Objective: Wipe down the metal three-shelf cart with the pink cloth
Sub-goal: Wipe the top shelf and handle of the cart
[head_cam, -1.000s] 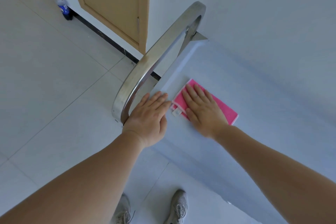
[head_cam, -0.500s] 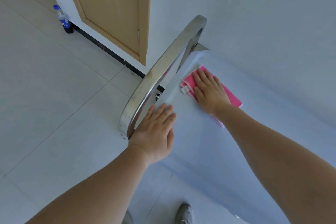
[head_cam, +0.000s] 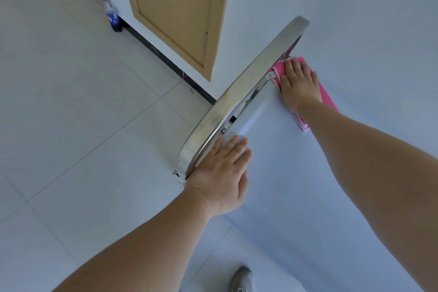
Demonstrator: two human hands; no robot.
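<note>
The metal cart's top shelf (head_cam: pixel 296 173) fills the right half of the view, with its curved steel handle (head_cam: pixel 237 102) along the left end. The folded pink cloth (head_cam: pixel 326 95) lies flat at the shelf's far left corner, beside the handle's far post. My right hand (head_cam: pixel 298 83) presses flat on the cloth, fingers pointing away from me. My left hand (head_cam: pixel 222 173) rests palm down on the shelf's near left corner, next to the handle's near post, holding nothing. The lower shelves are hidden under the top one.
A wooden door (head_cam: pixel 177 12) stands against the white wall behind the cart. A blue-capped soda bottle (head_cam: pixel 111 14) stands on the tiled floor (head_cam: pixel 71 114) by the wall. My grey shoe (head_cam: pixel 241 280) shows at the bottom.
My right hand has slid the pink cloth away from me along the shelf's left edge to the far corner. My left hand has stayed at the near corner.
</note>
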